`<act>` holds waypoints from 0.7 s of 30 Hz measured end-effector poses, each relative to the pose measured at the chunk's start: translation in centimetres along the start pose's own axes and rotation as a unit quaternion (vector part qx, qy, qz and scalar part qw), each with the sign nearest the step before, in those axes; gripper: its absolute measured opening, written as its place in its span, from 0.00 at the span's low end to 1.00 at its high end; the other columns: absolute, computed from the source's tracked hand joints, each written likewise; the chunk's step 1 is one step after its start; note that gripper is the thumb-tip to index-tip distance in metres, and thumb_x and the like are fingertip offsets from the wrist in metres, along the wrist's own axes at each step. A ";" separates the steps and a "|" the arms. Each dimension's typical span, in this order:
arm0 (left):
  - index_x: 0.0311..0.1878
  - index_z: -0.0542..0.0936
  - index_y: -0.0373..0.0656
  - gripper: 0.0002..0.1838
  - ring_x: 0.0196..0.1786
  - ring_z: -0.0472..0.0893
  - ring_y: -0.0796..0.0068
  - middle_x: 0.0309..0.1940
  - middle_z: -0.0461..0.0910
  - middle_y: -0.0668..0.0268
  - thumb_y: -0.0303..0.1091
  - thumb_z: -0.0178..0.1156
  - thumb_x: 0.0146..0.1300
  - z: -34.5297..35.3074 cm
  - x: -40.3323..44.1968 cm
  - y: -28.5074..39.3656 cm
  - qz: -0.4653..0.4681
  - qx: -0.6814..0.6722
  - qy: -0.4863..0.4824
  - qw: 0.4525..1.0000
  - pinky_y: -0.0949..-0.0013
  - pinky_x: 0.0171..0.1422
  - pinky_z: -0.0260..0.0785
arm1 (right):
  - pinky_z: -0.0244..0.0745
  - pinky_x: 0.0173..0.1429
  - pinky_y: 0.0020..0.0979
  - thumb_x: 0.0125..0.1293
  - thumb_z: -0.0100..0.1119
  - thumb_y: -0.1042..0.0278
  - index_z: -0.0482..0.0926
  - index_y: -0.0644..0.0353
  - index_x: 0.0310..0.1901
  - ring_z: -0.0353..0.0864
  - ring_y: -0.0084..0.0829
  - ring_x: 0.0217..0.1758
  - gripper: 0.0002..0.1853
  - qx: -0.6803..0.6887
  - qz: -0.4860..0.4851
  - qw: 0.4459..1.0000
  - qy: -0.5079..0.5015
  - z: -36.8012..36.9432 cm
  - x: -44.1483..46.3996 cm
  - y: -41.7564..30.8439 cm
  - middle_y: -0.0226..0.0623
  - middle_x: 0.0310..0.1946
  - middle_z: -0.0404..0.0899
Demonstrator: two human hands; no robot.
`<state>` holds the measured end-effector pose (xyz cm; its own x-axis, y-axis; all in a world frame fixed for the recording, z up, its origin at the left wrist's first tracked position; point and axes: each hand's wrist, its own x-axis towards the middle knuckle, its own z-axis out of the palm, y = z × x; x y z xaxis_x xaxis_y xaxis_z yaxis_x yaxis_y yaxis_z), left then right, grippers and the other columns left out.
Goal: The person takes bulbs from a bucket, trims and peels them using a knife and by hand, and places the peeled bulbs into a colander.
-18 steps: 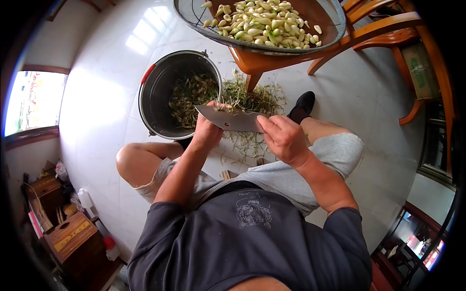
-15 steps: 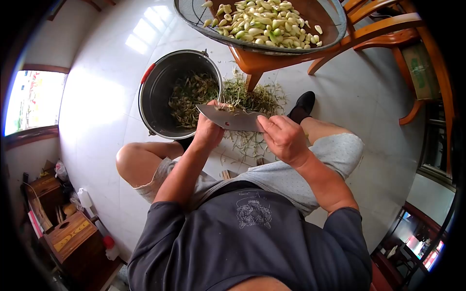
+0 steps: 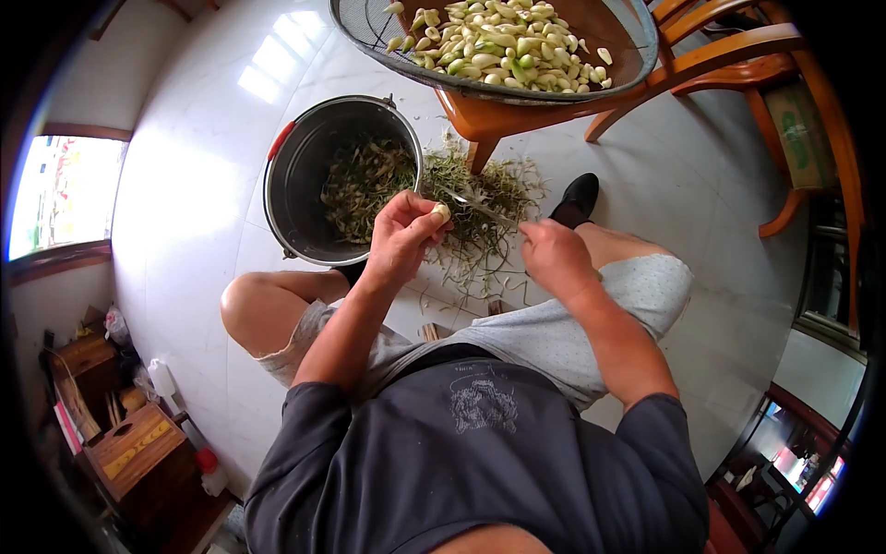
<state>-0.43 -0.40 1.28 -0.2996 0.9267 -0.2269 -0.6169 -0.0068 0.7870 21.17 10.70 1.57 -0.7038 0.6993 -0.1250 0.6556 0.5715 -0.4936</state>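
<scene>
My left hand (image 3: 399,236) is closed, pinching a small pale bulb (image 3: 441,212) between thumb and fingers beside the bucket's rim. My right hand (image 3: 557,257) wraps round the handle of a kitchen knife (image 3: 484,207). The blade points left and is seen nearly edge-on, a short gap from the bulb. Below the hands lies a heap of stringy green and straw-coloured trimmings (image 3: 503,189). At the left stands a metal bucket (image 3: 288,198) with more trimmings (image 3: 365,175) inside.
A round mesh sieve (image 3: 434,76) full of white-green bulbs (image 3: 517,51) rests on a wooden chair (image 3: 466,115) ahead. My knees are on both sides, with a black shoe (image 3: 580,196) at right. A wooden box (image 3: 134,448) stands at the lower left.
The knife has moved away from the left hand and turned from flat-on to edge-on. My right hand has shifted slightly right, and the bulb in my left fingers now shows.
</scene>
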 end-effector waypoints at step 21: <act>0.48 0.74 0.38 0.11 0.39 0.80 0.71 0.41 0.79 0.58 0.22 0.58 0.63 -2.1 1.6 0.4 0.022 -0.116 0.075 0.990 0.73 0.42 0.74 | 0.71 0.34 0.30 0.57 0.59 0.73 0.81 0.67 0.43 0.77 0.31 0.26 0.12 0.238 -0.011 0.966 0.102 -1.8 0.3 -1.2 0.47 0.27 0.79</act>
<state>-2.71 0.25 0.01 -0.4242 0.8571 -0.2924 -0.7460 -0.1477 0.6493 20.69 11.02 3.65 -0.6156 0.7871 0.0380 0.4067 0.3586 -0.8402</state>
